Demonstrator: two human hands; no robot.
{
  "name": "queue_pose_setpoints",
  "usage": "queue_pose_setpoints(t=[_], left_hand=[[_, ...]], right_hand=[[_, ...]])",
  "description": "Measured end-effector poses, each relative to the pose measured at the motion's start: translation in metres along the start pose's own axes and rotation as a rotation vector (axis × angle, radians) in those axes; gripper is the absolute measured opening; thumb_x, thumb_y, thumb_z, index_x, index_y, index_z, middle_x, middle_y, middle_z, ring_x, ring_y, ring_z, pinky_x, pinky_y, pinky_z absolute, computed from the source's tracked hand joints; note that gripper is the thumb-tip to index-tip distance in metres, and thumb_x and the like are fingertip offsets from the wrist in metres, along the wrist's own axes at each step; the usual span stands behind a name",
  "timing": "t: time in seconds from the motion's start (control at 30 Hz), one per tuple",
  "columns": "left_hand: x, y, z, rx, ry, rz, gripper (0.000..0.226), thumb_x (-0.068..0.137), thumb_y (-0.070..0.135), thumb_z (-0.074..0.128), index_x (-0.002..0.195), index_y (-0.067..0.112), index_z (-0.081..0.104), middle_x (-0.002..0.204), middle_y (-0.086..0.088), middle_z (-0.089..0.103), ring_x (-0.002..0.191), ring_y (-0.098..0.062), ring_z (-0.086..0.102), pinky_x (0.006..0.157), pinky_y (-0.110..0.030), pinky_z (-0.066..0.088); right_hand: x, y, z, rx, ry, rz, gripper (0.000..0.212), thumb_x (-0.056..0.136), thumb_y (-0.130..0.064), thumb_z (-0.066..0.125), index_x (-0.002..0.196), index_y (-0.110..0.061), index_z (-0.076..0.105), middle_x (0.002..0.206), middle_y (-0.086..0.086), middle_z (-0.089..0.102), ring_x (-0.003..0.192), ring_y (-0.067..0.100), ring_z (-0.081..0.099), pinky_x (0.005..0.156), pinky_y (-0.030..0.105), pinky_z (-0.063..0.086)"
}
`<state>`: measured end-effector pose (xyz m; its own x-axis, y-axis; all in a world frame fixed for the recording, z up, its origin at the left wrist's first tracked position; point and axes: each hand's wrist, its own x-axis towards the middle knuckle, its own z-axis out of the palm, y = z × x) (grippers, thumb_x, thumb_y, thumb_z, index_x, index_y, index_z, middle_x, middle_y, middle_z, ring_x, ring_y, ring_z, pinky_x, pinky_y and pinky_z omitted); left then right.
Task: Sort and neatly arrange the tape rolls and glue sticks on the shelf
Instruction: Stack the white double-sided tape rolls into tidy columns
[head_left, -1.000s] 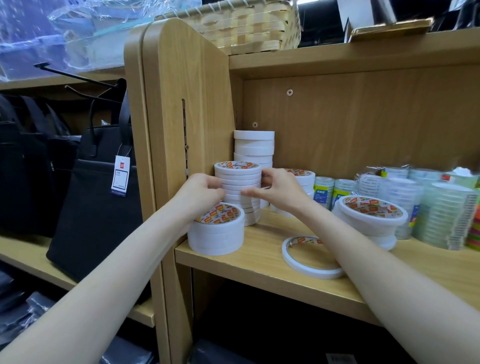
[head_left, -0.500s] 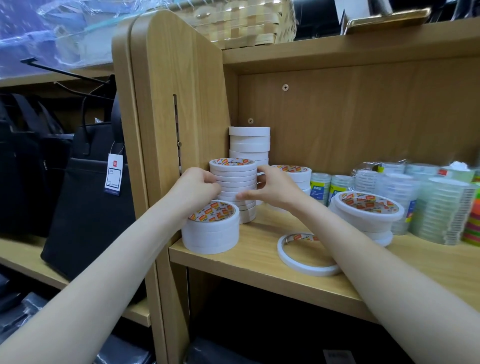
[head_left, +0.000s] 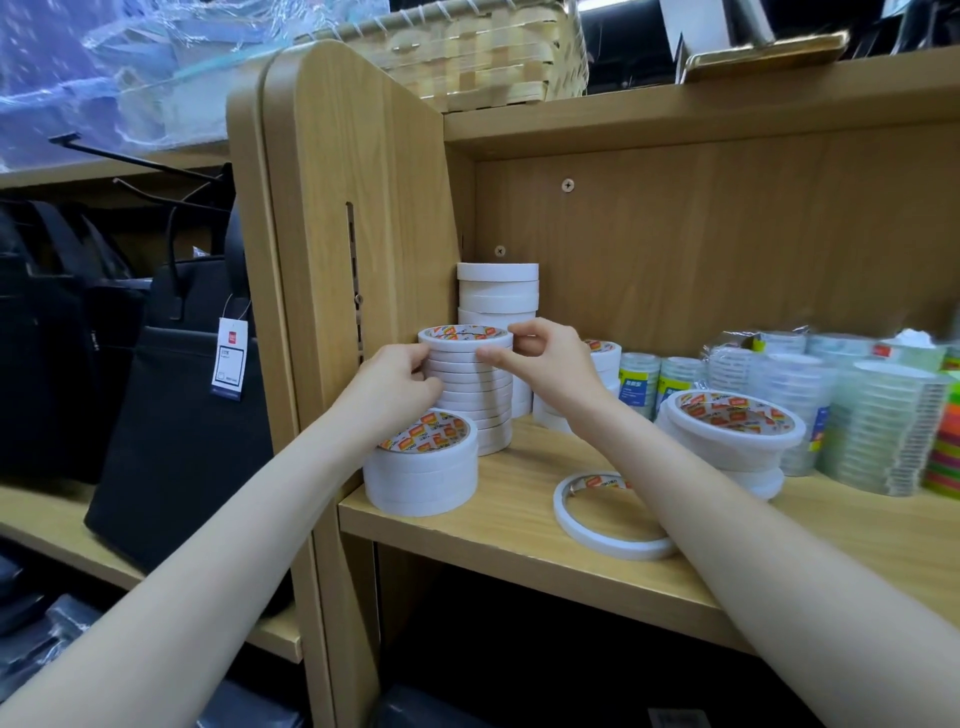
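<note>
A tall stack of thin white tape rolls (head_left: 475, 405) stands on the wooden shelf (head_left: 519, 525) near its left wall. My left hand (head_left: 397, 387) grips the stack's left side with curled fingers. From the right, my right hand (head_left: 548, 364) holds the upper rolls, thumb on the front and fingers over the top edge. In front of the stack sits a short pile of wider white rolls (head_left: 422, 465). One thin roll (head_left: 605, 514) lies flat near the shelf's front edge. A plain white stack (head_left: 497, 291) rises behind. No glue sticks are visible.
A wide white roll pile (head_left: 727, 441) and clear tape stacks (head_left: 878, 431) fill the shelf's right part, with coloured rolls (head_left: 945, 457) at the far right. Black bags (head_left: 176, 410) hang left of the side panel (head_left: 353, 218). A woven basket (head_left: 483, 57) sits on top.
Both hands have slid a little higher on the thin-roll stack, the right fingers now over its top roll. The camera has shifted slightly.
</note>
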<state>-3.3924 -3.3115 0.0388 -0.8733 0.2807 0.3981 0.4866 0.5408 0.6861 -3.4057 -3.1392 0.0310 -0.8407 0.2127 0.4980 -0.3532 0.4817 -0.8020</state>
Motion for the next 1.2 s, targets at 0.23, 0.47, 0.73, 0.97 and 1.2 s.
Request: queue_pose_setpoints(t=[0.23,0.47,0.73,0.97,1.2], left_hand=[[-0.002,0.003,-0.001,0.164,0.087,0.045,0.050,0.089,0.007,0.047,0.137,0.019,0.044,0.124,-0.006,0.060,0.115,-0.021,0.055,0.095,-0.029,0.040],[0.003,0.002,0.004,0.249,0.112,0.117,0.052,0.087,0.007,0.047,0.135,0.024,0.046,0.142,-0.002,0.043,0.128,-0.023,0.042,0.107,-0.033,0.032],[0.035,0.039,-0.009,0.379,0.069,0.182,0.045,0.093,0.012,0.043,0.138,0.016,0.043,0.140,-0.008,0.046,0.127,-0.026,0.042,0.101,-0.033,0.034],[0.086,0.037,0.005,0.158,-0.007,-0.021,0.021,0.086,0.005,0.040,0.093,0.003,0.060,0.092,-0.017,0.061,0.082,-0.028,0.056,0.059,-0.026,0.036],[0.108,0.025,0.008,-0.033,-0.031,-0.038,0.042,0.083,-0.003,0.043,0.116,0.021,0.055,0.083,-0.005,0.060,0.074,-0.020,0.053,0.056,-0.027,0.042]], right_hand=[[-0.006,0.001,-0.016,0.057,-0.275,0.279,0.066,0.079,-0.029,0.073,0.134,-0.012,0.041,0.121,0.007,0.050,0.109,0.022,0.056,0.089,0.033,0.050],[-0.011,0.017,0.000,-0.162,-0.293,0.259,0.050,0.071,-0.034,0.079,0.104,0.001,0.064,0.100,0.013,0.068,0.091,0.023,0.068,0.086,0.042,0.055],[0.015,-0.007,-0.037,-0.120,0.002,0.115,0.043,0.076,-0.022,0.076,0.112,-0.006,0.060,0.105,0.010,0.066,0.093,0.025,0.066,0.090,0.040,0.052],[0.054,-0.023,-0.030,-0.257,0.133,-0.018,0.036,0.083,-0.020,0.068,0.113,-0.006,0.054,0.112,0.009,0.059,0.101,0.021,0.054,0.077,0.026,0.042],[0.067,-0.009,-0.025,-0.175,0.142,0.031,0.058,0.077,-0.017,0.076,0.126,-0.007,0.046,0.106,0.007,0.058,0.087,0.015,0.050,0.054,0.012,0.035]])
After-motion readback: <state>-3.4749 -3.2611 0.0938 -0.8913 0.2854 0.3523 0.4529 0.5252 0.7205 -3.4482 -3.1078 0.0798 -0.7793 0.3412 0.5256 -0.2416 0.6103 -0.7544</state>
